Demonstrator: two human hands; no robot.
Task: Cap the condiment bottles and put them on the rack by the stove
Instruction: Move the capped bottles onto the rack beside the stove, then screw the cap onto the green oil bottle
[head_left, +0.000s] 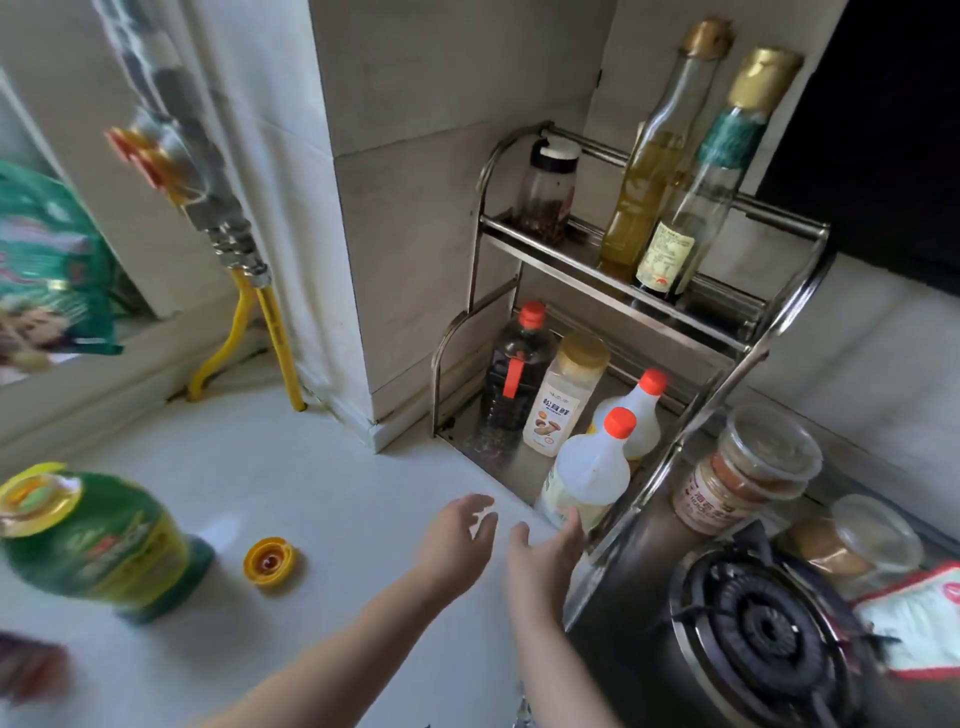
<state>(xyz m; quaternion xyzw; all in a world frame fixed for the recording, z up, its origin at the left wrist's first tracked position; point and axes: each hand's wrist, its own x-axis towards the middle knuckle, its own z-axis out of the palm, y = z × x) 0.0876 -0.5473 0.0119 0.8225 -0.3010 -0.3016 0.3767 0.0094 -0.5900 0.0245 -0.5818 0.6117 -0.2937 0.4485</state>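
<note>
My right hand (545, 551) reaches toward the front white bottle (587, 478) with the red cap, fingers (574, 525) straight and spread, the tips at the bottle's base; whether they touch it I cannot tell. My left hand (457, 530) hovers just beside it over the white surface (337, 467), fingers loose and apart, holding nothing.

That bottle stands at the front edge of the metal rack's (727, 384) lower shelf, with a second red-capped white bottle (636, 410) close behind it. Further in along that shelf stand a pale bottle with a gold lid (563, 400) and a dark bottle with a red cap (517, 374), nearest the wall corner. On the upper shelf are a small dark-lidded jar (548, 192), a tall bottle of yellow oil (649, 171) and a tall gold-topped bottle (691, 208); their labels are too small to read.

A loose yellow cap (270, 561) lies on the surface well to the left of my hands. Beyond it, near the left edge, a large green oil jug (98, 535) stands blurred, its yellow top hard to make out. Right of the rack, stacked plastic tubs (748, 467) sit beside the stove burner (763, 623), and a red-edged cloth (919, 618) is cut off by the right edge. A yellow gas pipe (270, 322) runs down the back wall.
</note>
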